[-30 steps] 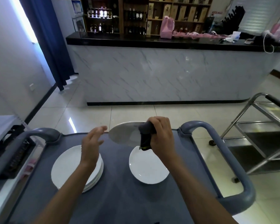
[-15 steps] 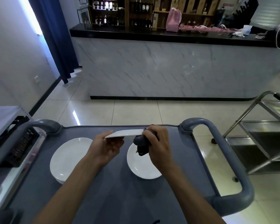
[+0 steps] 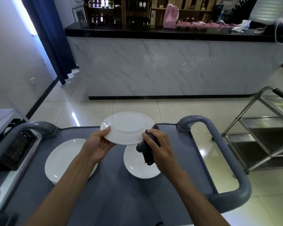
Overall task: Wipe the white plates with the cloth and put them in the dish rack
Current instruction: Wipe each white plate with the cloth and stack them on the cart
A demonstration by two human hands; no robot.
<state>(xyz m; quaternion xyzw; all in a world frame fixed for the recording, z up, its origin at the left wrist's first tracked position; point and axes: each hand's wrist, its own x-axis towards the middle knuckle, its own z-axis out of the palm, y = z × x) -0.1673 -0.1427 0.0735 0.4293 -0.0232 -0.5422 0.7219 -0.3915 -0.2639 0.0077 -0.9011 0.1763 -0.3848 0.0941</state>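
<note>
Held plate (image 3: 127, 128): underside up, tilted toward the viewer, above the grey cart top (image 3: 114, 190). Left hand (image 3: 99, 144) pinches its left rim; right hand (image 3: 158, 144) grips the dark cloth (image 3: 145, 150) against the right rim. Plate stack (image 3: 65, 158) lies left, single plate (image 3: 140, 165) directly below. Dish rack (image 3: 15, 147) sits far left, nearer the left hand, probably the carrying side. Open air ahead.

Pink bag (image 3: 170, 16) sits on black counter (image 3: 153, 32).
</note>
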